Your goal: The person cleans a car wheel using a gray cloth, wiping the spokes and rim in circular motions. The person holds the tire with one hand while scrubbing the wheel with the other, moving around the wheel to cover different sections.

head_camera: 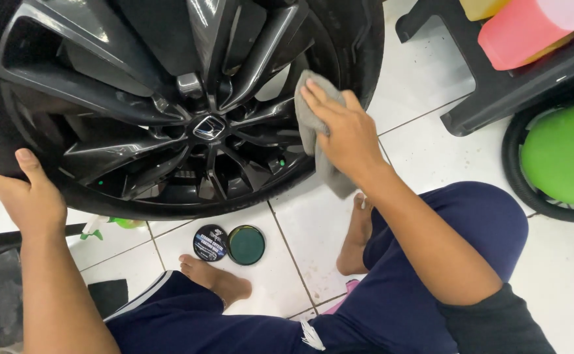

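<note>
White tiled floor, dark grout lines.
On it: open round tin, its black lid touching alongside; black stool.

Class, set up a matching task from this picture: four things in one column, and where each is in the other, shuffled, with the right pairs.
1. cloth
2. left hand
3. open tin
4. pink jug

a. on the tyre's edge
b. on the black stand
c. under the right hand, against the rim
d. on the floor tiles, beside its lid

Pairs: 1-c, 2-a, 3-d, 4-b
</note>
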